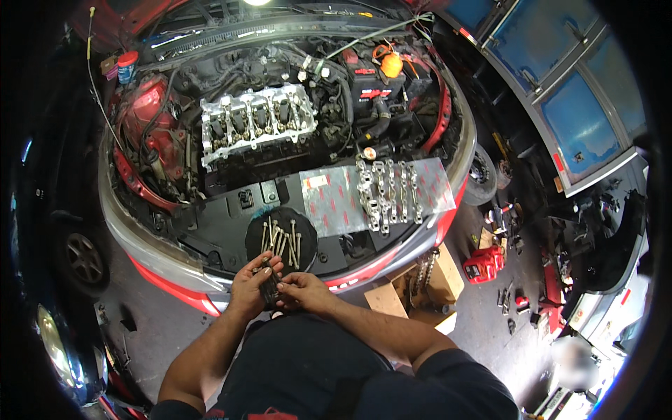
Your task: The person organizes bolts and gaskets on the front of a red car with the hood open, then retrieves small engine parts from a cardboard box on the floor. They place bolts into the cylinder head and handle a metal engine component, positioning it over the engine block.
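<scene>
Worn on the head, the fisheye camera looked steeply down and forward over the person's torso point(308, 367), nearer to the left hand point(250, 287) and right hand point(308, 292) than to the engine point(259, 120), bending straight edges

Cylinder head point(259, 120): bare metal, silvery, rough with ridges. Valve-train parts point(365, 189), toward right edge of the silver sheet point(329, 210): metal, bright sheen. Sheet: smooth, glossy. Bolts point(298, 245): metal, dull sheen, smooth shanks. Round tray point(308, 234) beneath: matt. Front cover panel point(224, 210): plastic, low sheen. Red jug point(483, 266): plastic, glossy. Open carton point(446, 276): cardboard, matt.
</scene>
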`<state>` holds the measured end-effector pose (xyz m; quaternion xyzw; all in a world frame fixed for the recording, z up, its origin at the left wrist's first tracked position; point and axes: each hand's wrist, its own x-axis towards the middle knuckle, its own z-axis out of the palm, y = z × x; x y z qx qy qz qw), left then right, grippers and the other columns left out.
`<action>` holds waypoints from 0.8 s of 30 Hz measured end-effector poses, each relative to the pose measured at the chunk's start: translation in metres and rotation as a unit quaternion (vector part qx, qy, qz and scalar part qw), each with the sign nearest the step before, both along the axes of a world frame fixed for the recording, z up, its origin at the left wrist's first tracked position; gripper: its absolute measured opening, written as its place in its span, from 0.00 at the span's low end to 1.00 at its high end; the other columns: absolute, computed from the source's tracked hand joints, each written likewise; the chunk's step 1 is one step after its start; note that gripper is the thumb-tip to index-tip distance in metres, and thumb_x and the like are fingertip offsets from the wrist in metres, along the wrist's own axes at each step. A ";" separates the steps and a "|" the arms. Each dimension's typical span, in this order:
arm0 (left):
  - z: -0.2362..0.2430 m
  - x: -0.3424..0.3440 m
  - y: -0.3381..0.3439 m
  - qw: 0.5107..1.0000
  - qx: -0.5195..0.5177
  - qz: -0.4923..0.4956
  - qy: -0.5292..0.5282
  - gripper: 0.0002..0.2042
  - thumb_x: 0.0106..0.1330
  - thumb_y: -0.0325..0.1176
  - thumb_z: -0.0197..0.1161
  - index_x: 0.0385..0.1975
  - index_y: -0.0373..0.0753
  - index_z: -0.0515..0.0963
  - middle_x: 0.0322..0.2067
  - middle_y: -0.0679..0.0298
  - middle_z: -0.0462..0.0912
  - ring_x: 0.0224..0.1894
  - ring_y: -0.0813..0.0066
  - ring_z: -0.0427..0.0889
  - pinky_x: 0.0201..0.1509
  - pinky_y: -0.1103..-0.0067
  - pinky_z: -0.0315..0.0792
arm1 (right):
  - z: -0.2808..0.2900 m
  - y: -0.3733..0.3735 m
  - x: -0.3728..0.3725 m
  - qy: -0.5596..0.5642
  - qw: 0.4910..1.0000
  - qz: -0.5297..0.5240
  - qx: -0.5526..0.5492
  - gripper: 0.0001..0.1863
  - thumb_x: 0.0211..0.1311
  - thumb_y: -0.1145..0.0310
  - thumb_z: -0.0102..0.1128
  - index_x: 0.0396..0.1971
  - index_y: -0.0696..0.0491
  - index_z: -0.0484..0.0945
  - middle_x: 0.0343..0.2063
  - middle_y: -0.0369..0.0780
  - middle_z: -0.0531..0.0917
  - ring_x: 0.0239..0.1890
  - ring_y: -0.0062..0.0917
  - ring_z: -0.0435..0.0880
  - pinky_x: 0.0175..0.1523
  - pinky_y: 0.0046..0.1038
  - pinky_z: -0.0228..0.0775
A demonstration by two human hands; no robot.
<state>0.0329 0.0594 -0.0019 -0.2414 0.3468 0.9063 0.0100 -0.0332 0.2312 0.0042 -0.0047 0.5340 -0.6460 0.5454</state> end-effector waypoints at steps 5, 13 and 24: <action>-0.004 -0.025 -0.014 0.998 -0.013 0.053 -0.014 0.24 0.70 0.20 0.57 0.66 0.34 0.66 0.57 0.53 0.77 0.57 0.66 0.79 0.60 0.70 0.78 | -0.003 -0.033 -0.038 0.033 0.997 0.074 0.017 0.13 0.72 0.64 0.59 0.42 0.60 0.77 0.30 0.38 0.83 0.29 0.22 0.84 0.36 0.23 0.78; 0.004 -0.043 -0.034 0.998 0.055 -0.017 -0.033 0.26 0.71 0.23 0.55 0.68 0.41 0.61 0.54 0.52 0.77 0.56 0.58 0.80 0.57 0.63 0.80 | 0.013 -0.045 -0.074 0.250 0.953 0.171 -0.009 0.14 0.73 0.61 0.59 0.34 0.57 0.79 0.24 0.33 0.81 0.27 0.14 0.76 0.32 0.22 0.68; -0.016 -0.091 -0.102 0.984 -0.103 -0.078 -0.125 0.26 0.70 0.23 0.60 0.67 0.42 0.65 0.47 0.56 0.83 0.45 0.69 0.86 0.46 0.75 0.83 | 0.016 -0.024 -0.118 0.388 0.910 0.013 0.147 0.14 0.71 0.61 0.59 0.44 0.56 0.82 0.35 0.45 0.87 0.34 0.32 0.87 0.42 0.32 0.78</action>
